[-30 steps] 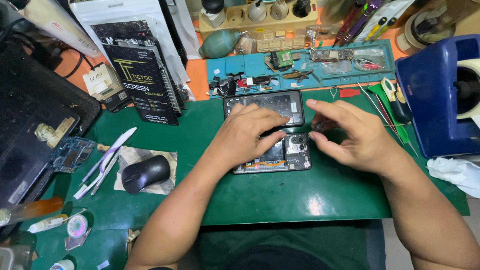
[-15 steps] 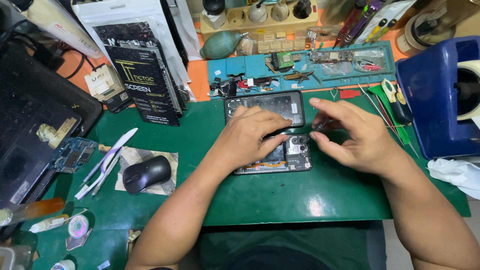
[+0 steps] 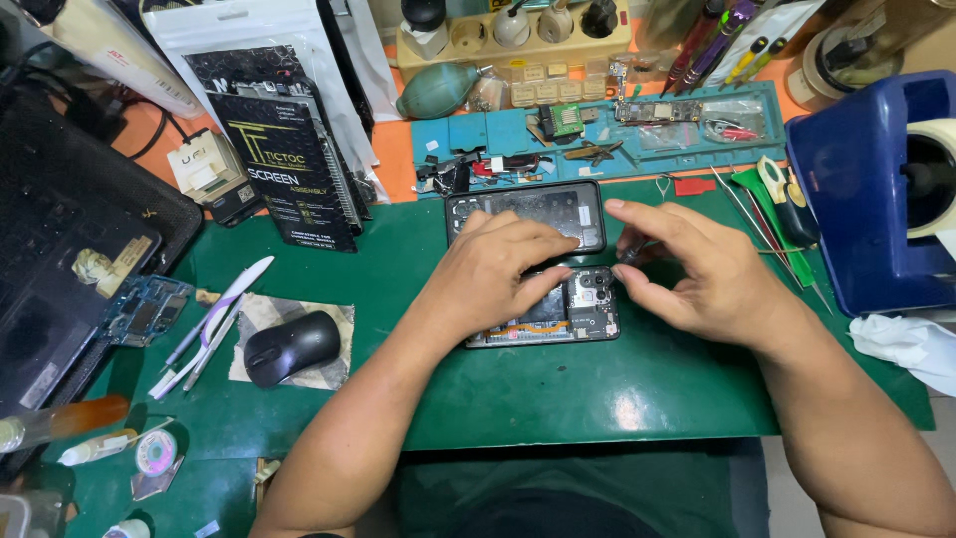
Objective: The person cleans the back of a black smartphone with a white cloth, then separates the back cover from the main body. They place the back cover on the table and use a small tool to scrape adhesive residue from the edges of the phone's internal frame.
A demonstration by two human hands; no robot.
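An opened smartphone [image 3: 583,309] lies on the green mat [image 3: 558,399], its inner parts showing. My left hand [image 3: 493,274] rests flat on its left half, fingers spread toward the top. My right hand [image 3: 692,269] hovers at the phone's upper right corner, thumb and fingers pinched on a thin tool [image 3: 629,254]. A black back cover [image 3: 528,209] lies just behind the phone, partly hidden by my left fingers.
A black mouse [image 3: 291,346] sits on paper at the left, beside white tweezers [image 3: 214,319] and a circuit board [image 3: 149,309]. A blue tape dispenser [image 3: 871,189] stands at the right. A blue parts mat [image 3: 607,130] and black screen package [image 3: 289,169] lie behind.
My right hand has shifted slightly and drawn its fingers in toward the phone's top corner. My left hand stays pressed on the phone.
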